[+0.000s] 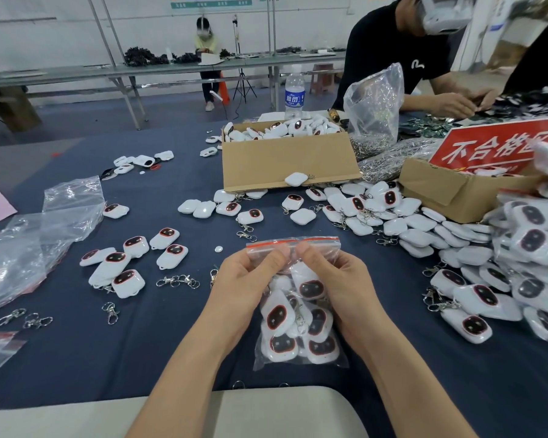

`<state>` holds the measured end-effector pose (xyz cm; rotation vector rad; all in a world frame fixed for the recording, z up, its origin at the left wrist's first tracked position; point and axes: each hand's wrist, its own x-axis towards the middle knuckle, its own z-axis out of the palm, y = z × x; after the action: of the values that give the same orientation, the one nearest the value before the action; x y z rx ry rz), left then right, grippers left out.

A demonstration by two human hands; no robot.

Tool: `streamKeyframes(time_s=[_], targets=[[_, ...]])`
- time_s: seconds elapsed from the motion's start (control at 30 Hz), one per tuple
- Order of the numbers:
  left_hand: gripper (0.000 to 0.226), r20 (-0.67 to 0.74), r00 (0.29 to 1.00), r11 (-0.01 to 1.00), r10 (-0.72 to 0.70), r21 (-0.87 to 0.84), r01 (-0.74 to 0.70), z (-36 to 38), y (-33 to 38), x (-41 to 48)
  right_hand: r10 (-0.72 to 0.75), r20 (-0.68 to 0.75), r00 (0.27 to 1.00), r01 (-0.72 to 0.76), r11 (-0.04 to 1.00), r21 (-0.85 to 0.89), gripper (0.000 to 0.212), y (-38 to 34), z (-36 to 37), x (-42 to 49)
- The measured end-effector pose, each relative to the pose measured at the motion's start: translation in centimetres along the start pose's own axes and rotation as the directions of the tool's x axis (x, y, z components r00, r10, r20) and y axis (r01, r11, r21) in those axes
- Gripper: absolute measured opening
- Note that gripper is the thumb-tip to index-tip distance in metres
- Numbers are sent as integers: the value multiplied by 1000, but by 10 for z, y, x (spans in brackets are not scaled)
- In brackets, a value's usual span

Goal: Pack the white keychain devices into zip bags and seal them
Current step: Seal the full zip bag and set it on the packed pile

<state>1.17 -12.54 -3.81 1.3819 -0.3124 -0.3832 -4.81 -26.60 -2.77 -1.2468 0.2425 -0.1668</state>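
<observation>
Zip bag [317,240] pinched at top by left hand [244,276] and right hand [332,276]. Partial seal possible, with keychain devices [277,316] bulging.

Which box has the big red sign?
The smaller cardboard box at the right; the red sign stands in it. The bigger middle box holds white keychain devices, no sign.

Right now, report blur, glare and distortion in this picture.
Head view: wide-angle distortion bends the far table; the top right corner is smeared; soft glare sits on the loose bags at left; the zip bag, left hand and right hand are sharp, in even light.
</observation>
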Motion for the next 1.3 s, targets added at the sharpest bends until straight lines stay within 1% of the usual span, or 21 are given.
streamKeyframes(time_s=[0.13,0.27,0.37,0.43,0.57,0.73,0.87,1.0,1.13,1.23,1.3], targets=[[26,-21,1000,999,9,35,-8,3,0,0,-10,-21,1000,10,1000,-12,19,0,3,0],[25,-53,999,1000,7,13,-6,4,0,0,-34,-26,999,33,999,-12,17,0,5,-1],[16,-90,996,999,18,32,-15,5,1,1,-15,-23,1000,14,1000,-28,19,-1,5,-2],[13,-103,994,997,37,77,-29,5,3,1,-3,-5,1000,3,1000,-31,18,-2,5,-2],[16,-57,996,988,61,142,-53,6,5,0,-14,-21,1000,14,1000,-25,19,-3,3,-3],[13,-87,994,991,70,124,-59,2,3,0,19,-62,998,-18,1000,16,22,0,3,-2],[12,-102,991,991,92,105,-81,3,3,0,14,-87,996,-11,999,30,23,2,4,0],[18,-121,989,992,84,100,-72,2,2,1,12,-118,993,-8,999,31,25,4,5,1],[27,-159,982,986,102,148,-79,3,-1,2,11,-194,981,-10,1000,7,24,4,5,2],[33,-169,978,980,121,178,-91,5,-4,2,41,-246,968,-29,998,50,35,6,4,3],[36,-174,978,979,117,187,-84,7,-5,2,67,-280,958,-56,997,46,43,9,3,4]])
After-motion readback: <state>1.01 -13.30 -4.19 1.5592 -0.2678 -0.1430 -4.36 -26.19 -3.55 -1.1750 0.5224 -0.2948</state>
